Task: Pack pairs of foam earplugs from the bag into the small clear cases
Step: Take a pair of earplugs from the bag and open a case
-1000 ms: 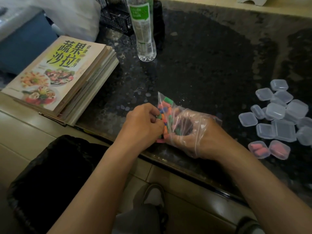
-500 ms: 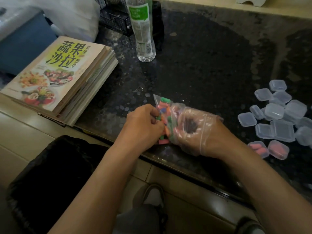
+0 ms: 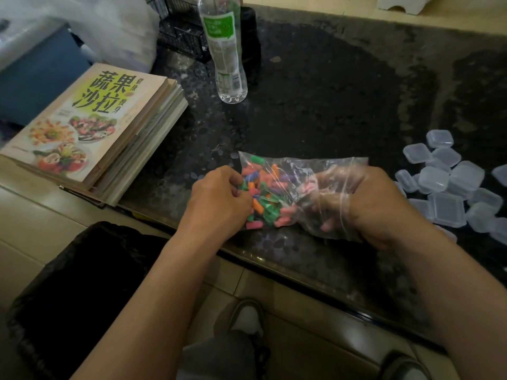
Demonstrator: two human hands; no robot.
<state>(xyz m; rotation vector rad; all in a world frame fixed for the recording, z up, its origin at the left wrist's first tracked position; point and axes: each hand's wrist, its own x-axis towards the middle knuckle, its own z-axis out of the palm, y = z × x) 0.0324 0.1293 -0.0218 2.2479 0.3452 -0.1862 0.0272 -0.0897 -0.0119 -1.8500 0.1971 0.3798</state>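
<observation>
Near front edge of dark speckled stone counter [image 3: 329, 91]: clear plastic bag [image 3: 299, 167]. Left hand [image 3: 219, 201] pinches its left end; right hand [image 3: 370, 204] inside, fingers curled, contents unclear. Small clear cases [image 3: 444, 185] heaped at right edge. Multicoloured foam earplugs [image 3: 263, 193] in bag.

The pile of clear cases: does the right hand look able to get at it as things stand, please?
Probably not straight away: the right hand is inside the bag, which the left hand grips. Once withdrawn, the clear cases lie just beside it, nothing between.
</observation>
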